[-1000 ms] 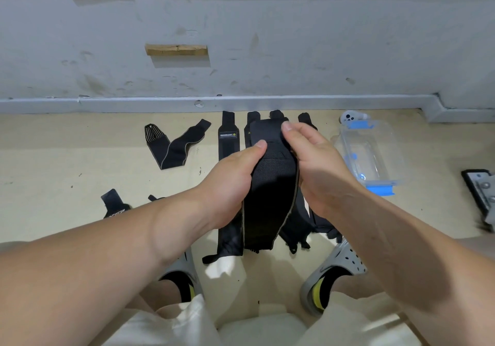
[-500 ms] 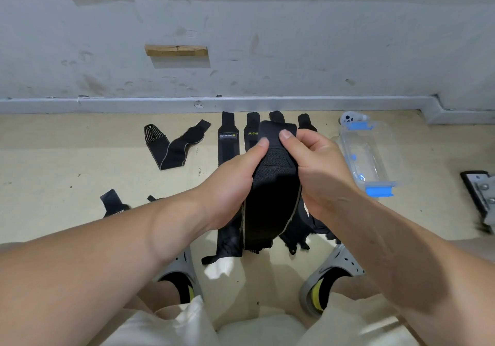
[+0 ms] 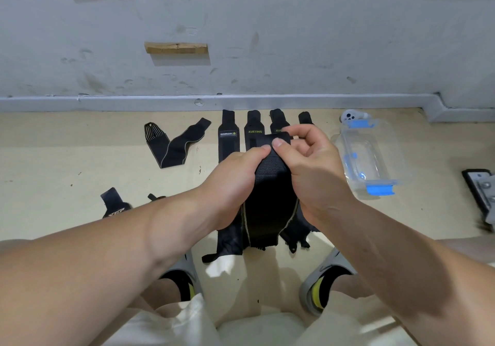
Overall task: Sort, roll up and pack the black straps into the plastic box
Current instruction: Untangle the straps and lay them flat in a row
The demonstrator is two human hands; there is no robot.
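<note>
A: What are you holding?

B: You hold a wide black strap upright in front of you, above the floor. Its weave looks coarse and mesh-like near the top, smoother below, with pale piping down both long edges. The top end is folded over.

A: How are your hands set?

B: Your left hand wraps the strap's left edge, thumb pressed on the folded top. Your right hand clamps the right edge, thumb beside the left thumb, fingers curled behind the fold. Both forearms reach in from the lower corners.

A: Where are the other straps?

B: Four flat black straps lie side by side on the beige floor near the grey wall, behind the held one; two show lettered labels. A bent strap with a ribbed end lies to their left. More black fabric sits under your hands.

A: And the box?

B: The plastic box, clear with blue clips, rests on the floor just right of your right hand.
</note>
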